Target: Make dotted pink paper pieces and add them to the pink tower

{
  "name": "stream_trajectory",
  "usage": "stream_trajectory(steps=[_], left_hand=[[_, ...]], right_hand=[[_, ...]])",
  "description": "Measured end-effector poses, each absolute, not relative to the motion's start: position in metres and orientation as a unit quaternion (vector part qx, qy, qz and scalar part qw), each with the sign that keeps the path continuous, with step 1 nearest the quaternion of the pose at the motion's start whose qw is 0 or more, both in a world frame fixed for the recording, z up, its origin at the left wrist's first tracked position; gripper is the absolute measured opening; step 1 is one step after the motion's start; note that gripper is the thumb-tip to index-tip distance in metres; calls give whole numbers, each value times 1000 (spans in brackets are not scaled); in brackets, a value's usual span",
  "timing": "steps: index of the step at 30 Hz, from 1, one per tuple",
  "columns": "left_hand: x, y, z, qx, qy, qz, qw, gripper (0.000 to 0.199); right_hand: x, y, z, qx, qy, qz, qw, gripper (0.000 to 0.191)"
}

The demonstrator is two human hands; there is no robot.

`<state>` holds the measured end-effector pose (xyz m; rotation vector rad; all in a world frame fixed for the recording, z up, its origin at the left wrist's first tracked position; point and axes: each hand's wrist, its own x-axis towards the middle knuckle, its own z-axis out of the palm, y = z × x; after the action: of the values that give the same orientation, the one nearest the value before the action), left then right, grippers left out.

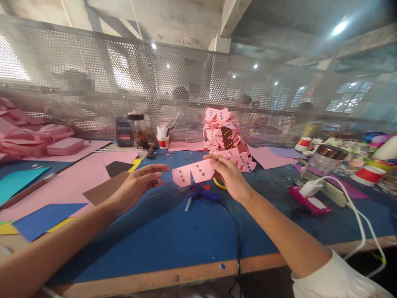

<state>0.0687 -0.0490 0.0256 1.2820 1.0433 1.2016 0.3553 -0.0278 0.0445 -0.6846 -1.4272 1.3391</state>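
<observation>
Between thumb and fingers, my right hand [228, 176] pinches the right end of a pink paper cutout [186, 173]. A notch splits its lower edge, and small brown squares are stuck on both halves. My left hand [141, 182] is just left of the cutout, apart from it, fingers stretched out and holding nothing. Below the cutout a blue glue gun [204, 194] lies on the blue table top [186, 248], its black cord running to the front edge. Behind my right hand rises a pile of similar pink cutouts [223, 132] with blue, brown and yellow squares.
Coloured paper sheets [71, 178] cover the left side, with pink paper pieces [34, 132] behind. A lidded jar [141, 130] and a paper cup [163, 140] stand by the perforated screen [192, 74]. On the right are a magenta power strip [310, 203] and a clear jar [324, 165].
</observation>
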Motion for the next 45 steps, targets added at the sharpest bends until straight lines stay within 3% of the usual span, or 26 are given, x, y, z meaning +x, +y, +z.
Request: stream_trajectory(steps=[13, 30, 37, 45], left_hand=[[68, -46, 16, 505, 404, 494, 581, 40], [71, -50, 22, 455, 367, 499, 640, 36], [75, -51, 21, 483, 387, 486, 617, 42], [73, -49, 20, 488, 381, 519, 589, 30]], right_hand=[[354, -30, 44, -291, -593, 555, 505, 31], [353, -25, 33, -316, -603, 507, 529, 35], [352, -24, 29, -328, -607, 502, 522, 33], [354, -26, 35, -385, -655, 407, 507, 40]])
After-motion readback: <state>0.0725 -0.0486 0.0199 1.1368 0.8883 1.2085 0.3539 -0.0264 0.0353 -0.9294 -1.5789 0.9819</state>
